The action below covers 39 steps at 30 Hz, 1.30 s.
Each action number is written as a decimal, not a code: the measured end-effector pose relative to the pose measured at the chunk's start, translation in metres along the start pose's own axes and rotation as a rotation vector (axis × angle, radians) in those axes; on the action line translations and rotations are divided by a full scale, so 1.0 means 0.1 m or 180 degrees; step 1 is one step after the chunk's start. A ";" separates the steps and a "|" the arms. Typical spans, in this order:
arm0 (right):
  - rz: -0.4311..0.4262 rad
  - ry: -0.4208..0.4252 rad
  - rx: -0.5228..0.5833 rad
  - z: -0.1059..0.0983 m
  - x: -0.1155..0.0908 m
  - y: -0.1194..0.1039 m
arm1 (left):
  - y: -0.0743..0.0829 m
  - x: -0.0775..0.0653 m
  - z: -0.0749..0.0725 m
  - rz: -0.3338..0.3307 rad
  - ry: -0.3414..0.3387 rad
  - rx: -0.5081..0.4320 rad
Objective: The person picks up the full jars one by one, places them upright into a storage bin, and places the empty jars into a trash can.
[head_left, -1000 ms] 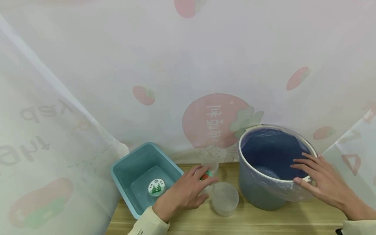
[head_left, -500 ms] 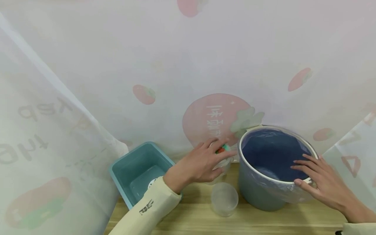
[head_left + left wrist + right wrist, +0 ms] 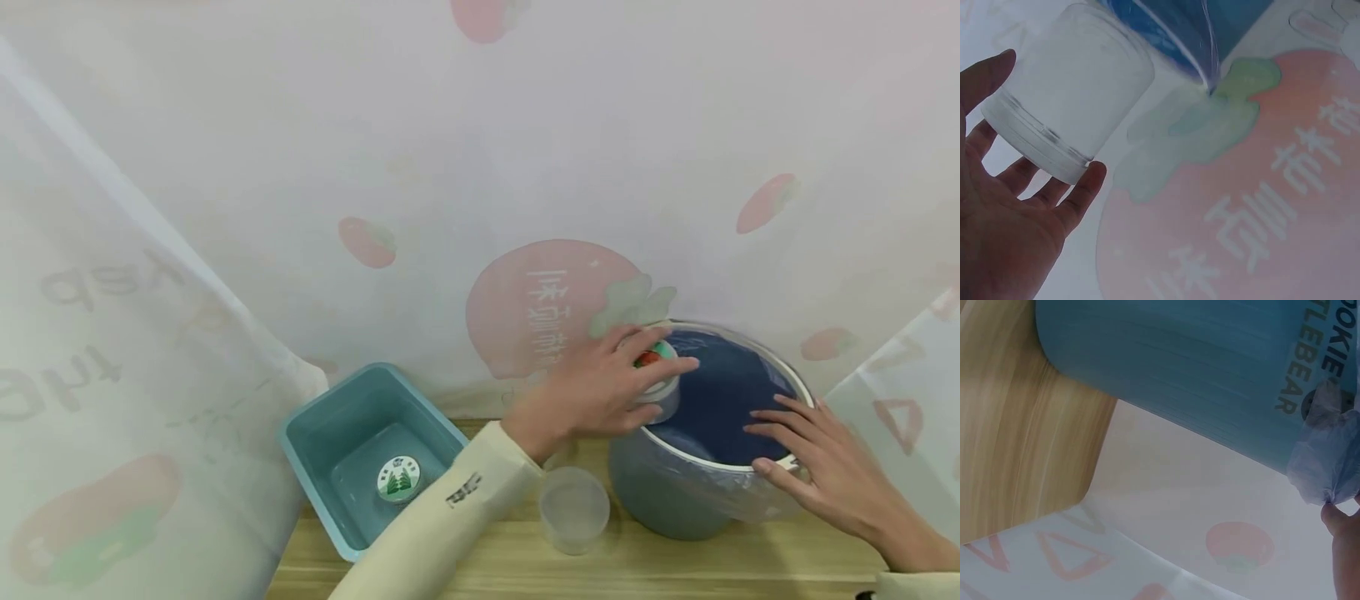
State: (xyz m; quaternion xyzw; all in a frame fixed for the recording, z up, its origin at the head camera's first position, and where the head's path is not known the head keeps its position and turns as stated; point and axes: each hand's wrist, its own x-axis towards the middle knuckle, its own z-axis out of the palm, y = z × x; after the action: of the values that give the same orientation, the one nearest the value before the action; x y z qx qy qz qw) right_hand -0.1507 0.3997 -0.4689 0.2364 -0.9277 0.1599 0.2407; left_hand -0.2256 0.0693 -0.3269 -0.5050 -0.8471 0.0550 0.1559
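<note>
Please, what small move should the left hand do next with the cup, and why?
Probably tip the clear cup further over the bin. The left hand already holds it at the rim, above the blue liner, while the right hand steadies the bin.

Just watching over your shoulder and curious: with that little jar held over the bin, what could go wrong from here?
The left hand holds the small frosted plastic jar from above by its lid end, over the rim of the blue bag-lined bin; it might slip and drop in whole.

The left sleeve hangs just above the clear plastic cup on the wooden table; pulling back could knock it over.

The right hand rests only on the rim, so the bin might shift.
</note>
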 end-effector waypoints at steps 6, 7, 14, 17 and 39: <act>0.0026 0.0012 0.0018 0.02 -0.01 0.00 | 0.19 0.23 0.20 -0.0012 -0.0221 -0.0004; 0.0030 0.0010 0.0023 0.03 0.00 0.00 | 0.22 0.25 0.23 -0.0027 -0.0266 -0.0029; 0.0074 0.0008 0.0099 0.02 0.02 -0.01 | 0.31 0.39 0.40 -0.0066 -0.0450 -0.0163; 0.0092 0.0003 0.0095 0.03 0.01 -0.02 | 0.34 0.47 0.43 -0.0117 -0.0693 -0.0181; 0.0066 0.0010 0.0090 0.03 -0.03 0.04 | 0.48 0.60 0.54 -0.0387 -0.1172 -0.0244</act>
State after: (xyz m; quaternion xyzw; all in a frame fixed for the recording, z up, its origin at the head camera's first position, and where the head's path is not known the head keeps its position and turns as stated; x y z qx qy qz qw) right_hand -0.1513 0.4032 -0.4734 0.2298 -0.9274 0.1759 0.2371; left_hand -0.2296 0.1486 -0.3775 -0.4399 -0.8917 0.1047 -0.0179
